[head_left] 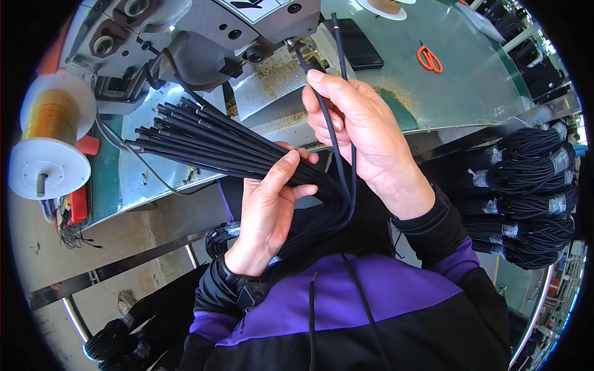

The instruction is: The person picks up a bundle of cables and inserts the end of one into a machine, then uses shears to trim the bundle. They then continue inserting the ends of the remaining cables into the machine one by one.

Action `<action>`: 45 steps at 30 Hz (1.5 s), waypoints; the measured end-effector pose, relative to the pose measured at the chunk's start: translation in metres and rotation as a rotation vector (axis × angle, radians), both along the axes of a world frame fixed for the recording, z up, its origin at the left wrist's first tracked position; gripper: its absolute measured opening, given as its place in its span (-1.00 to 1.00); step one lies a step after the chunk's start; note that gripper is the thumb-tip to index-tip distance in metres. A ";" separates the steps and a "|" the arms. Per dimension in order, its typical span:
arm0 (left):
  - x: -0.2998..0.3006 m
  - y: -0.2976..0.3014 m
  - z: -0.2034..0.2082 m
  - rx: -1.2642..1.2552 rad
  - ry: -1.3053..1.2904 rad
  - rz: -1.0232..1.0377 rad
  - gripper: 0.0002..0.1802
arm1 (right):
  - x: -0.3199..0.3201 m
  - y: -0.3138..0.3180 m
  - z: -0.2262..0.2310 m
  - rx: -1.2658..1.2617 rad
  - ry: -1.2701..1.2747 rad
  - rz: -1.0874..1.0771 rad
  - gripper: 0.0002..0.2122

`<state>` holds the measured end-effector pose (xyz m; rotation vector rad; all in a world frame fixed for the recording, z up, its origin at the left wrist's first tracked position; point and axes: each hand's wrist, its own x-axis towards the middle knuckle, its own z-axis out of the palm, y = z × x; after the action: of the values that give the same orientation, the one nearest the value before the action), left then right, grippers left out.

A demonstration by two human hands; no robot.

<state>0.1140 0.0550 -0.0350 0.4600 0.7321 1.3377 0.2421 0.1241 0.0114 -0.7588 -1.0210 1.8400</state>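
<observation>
My left hand is wrapped round a thick bundle of black braided cords. Their cut ends fan out to the upper left, and their lengths bend down over my lap. My right hand pinches a single black cord between thumb and fingers, its upper end at the work point of a grey metal machine. A second cord end with a small band near its tip stands up just right of that point, its length running behind my right fingers.
At the left edge hangs a spool of gold-coloured strip. On the green table lie a black phone-like slab and orange-handled snips. Brassy scraps litter the machine base. Tied cord bundles hang at right.
</observation>
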 end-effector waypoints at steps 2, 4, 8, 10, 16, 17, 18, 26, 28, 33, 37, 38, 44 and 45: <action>0.001 0.001 0.000 0.006 -0.004 -0.003 -0.83 | -0.003 0.004 0.001 -0.011 0.026 0.012 -0.74; 0.002 0.001 0.002 -0.030 0.012 0.029 -0.83 | -0.004 0.012 -0.001 -0.019 0.010 -0.011 -0.74; 0.001 0.002 0.006 -0.044 0.039 0.040 -0.83 | -0.011 0.017 -0.001 -0.023 -0.043 -0.088 -0.74; 0.002 0.001 0.008 -0.042 0.050 0.042 -0.83 | -0.015 0.016 0.001 0.011 -0.087 -0.168 -0.74; 0.010 0.003 0.008 -0.055 0.107 -0.063 -0.84 | -0.003 -0.006 -0.017 0.238 -0.297 -0.068 -0.75; 0.010 0.003 0.008 -0.056 0.124 -0.092 -0.84 | -0.003 -0.011 -0.020 0.258 -0.305 -0.074 -0.75; 0.011 0.003 0.009 -0.056 0.125 -0.094 -0.84 | -0.003 -0.014 -0.020 0.277 -0.313 -0.081 -0.75; 0.005 0.002 0.008 -0.039 0.030 0.061 -0.85 | -0.005 0.002 -0.006 0.020 0.013 -0.099 -0.74; 0.003 0.001 0.011 -0.003 -0.006 0.056 -0.85 | -0.011 0.006 -0.003 0.017 0.026 -0.089 -0.74; 0.005 0.000 0.010 0.024 0.002 0.080 -0.84 | -0.012 -0.001 0.002 -0.003 0.009 -0.106 -0.74; 0.003 0.003 0.008 -0.014 0.049 0.082 -0.84 | -0.007 -0.001 0.001 0.030 -0.003 -0.087 -0.74; 0.003 0.003 0.008 -0.015 0.048 0.079 -0.84 | -0.005 0.000 0.000 0.051 0.003 -0.070 -0.74; 0.003 0.000 0.011 -0.016 0.056 0.102 -0.84 | -0.010 0.016 -0.010 0.007 0.029 -0.093 -0.75; 0.003 0.000 0.012 -0.024 0.059 0.112 -0.85 | -0.011 0.018 -0.011 0.011 0.015 -0.130 -0.75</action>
<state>0.1171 0.0550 -0.0231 0.4463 0.8325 1.4232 0.2310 0.1424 0.0003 -0.7849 -0.9493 1.7247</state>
